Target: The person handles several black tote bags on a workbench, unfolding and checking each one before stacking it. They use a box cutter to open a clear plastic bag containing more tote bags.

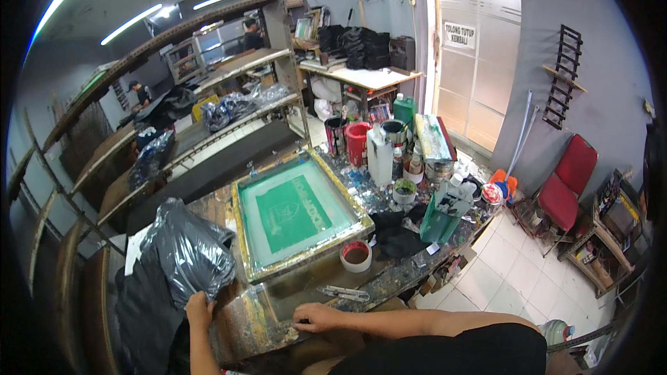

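My left hand (200,310) is closed at the lower edge of a shiny black plastic bag (191,253), pinching it. The bag lies on dark cloth (142,305) at the left end of the stained worktable. My right hand (316,318) is at the table's near edge with its fingers curled; whatever they may hold is hidden. Just beyond it lies a grey utility knife (344,294). A screen printing frame (248,264) with a green stencil lies flat in the middle of the table. By its near right corner sits a roll of tape (356,257).
Paint tubs, a red bucket (358,142), a white jug (379,157) and a green container (445,212) crowd the table's right side. Metal shelving (240,62) stands at the left. A red chair (566,184) is at the right, near a glazed door (472,62). Two people are far back left.
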Available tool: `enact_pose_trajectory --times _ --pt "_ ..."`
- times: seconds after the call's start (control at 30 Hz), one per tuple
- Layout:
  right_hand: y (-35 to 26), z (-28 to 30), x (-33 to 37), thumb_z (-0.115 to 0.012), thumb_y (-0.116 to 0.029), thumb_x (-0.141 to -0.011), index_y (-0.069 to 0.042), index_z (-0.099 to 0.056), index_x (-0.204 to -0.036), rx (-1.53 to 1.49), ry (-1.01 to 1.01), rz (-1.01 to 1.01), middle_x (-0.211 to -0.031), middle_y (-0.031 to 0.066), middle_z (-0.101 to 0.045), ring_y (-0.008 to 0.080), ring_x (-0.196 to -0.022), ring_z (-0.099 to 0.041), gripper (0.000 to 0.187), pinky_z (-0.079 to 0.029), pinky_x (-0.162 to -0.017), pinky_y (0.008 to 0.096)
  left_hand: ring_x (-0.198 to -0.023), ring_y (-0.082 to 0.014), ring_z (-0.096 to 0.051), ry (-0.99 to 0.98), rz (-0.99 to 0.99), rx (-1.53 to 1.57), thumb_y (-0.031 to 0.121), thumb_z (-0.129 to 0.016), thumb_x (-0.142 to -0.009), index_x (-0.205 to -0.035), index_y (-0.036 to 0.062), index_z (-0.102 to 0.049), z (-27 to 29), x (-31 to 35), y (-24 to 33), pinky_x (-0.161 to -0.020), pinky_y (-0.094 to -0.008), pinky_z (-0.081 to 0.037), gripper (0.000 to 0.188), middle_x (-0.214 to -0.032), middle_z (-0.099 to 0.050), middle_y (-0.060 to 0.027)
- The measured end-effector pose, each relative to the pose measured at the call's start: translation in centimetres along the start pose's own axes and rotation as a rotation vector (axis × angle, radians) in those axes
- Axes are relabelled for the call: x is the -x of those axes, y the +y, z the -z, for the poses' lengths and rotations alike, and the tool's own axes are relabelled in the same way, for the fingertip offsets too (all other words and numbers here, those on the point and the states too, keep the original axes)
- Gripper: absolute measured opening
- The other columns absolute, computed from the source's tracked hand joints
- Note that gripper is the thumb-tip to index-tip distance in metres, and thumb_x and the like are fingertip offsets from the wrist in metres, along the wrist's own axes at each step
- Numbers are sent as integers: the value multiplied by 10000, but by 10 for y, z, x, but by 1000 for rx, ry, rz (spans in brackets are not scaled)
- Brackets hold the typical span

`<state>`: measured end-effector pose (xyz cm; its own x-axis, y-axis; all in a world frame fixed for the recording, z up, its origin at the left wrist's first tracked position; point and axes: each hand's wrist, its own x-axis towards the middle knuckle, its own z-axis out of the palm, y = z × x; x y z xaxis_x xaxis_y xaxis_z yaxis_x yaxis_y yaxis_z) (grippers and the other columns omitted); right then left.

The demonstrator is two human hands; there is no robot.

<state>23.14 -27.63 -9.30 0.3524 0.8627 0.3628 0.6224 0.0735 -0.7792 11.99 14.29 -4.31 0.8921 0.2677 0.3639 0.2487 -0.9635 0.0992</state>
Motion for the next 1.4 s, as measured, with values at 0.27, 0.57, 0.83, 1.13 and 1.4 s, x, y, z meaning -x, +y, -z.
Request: enact_pose_trajectory --times 0.27,0.57,0.83,1.13,1.4 --pt "3 4 2 -724 -236 -954 -31 -721 -924 26 60 -36 -950 162 -688 366 -924 -669 207 -538 -825 455 -960 -435 -593 311 24 49 120 -697 -915 -967 19 -556 53 -9 55 -811 -542 -475 181 -967 -604 -198" --pt "-26 13 -3 -733 -239 -941 -23 -708 -954 44 -22 -46 -925 172 -659 386 -930 -648 218 -519 -819 492 -853 -375 -596 486 110 270 132 -658 -1018 -982 -4 -601 122 16 103 -770 -455 -472 151 -906 -597 -168" --pt "-37 10 -32 -697 -290 -1002 36 -639 -1214 153 -129 -181 -1153 237 -667 399 -1078 -655 393 -530 -906 459 -828 -373 -614 502 132 352 134 -678 -1013 -972 -17 -619 138 33 134 -763 -437 -488 167 -908 -613 -165" --pt "-53 -39 -83 -521 -348 -1119 -9 -439 -1481 -1337 -47 -757 -1512 201 -535 376 -1325 -583 502 -483 -1090 530 -998 -324 -654 198 391 306 246 -823 -874 -1000 72 -679 74 109 190 -929 -417 -422 259 -1023 -710 -97" --pt "-61 -56 -68 -420 -426 -1147 14 -458 -1426 -1196 -92 -872 -1305 239 -652 330 -1084 -700 522 -608 -892 464 -832 -260 -666 176 661 647 406 -815 -863 -1059 93 -774 53 134 192 -852 -427 -451 371 -925 -736 -90"
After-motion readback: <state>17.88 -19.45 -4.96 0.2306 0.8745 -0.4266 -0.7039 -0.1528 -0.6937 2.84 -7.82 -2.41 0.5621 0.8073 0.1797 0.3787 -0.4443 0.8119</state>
